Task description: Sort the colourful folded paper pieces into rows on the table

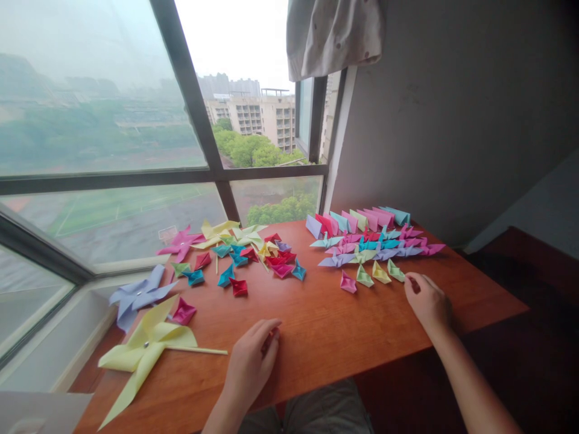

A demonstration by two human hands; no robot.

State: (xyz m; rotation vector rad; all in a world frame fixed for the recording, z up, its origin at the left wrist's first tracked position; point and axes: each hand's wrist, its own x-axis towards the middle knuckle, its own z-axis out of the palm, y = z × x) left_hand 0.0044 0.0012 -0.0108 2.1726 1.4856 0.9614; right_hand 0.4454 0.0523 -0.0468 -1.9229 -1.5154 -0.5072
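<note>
My right hand [429, 301] is over the right part of the wooden table, its thumb and forefinger closed at the right tip of a pale green paper boat [396, 270]. That boat ends a short row with a yellow paper boat [380, 273], another green paper boat [364, 276] and a pink paper boat [348, 282]. Loosely curled, my left hand [254, 357] rests near the table's front edge, with nothing visible in its fingers. Left of it lies a yellow paper pinwheel [147, 343], whose stick points toward that hand.
Several folded paper boats [237, 287] and more pinwheels [139, 295] lie on the left of the table [316, 325]. Rows of paper cranes [368, 246] and upright folded papers [353, 222] stand at the back right. A window borders the far side, beside a grey wall [429, 120].
</note>
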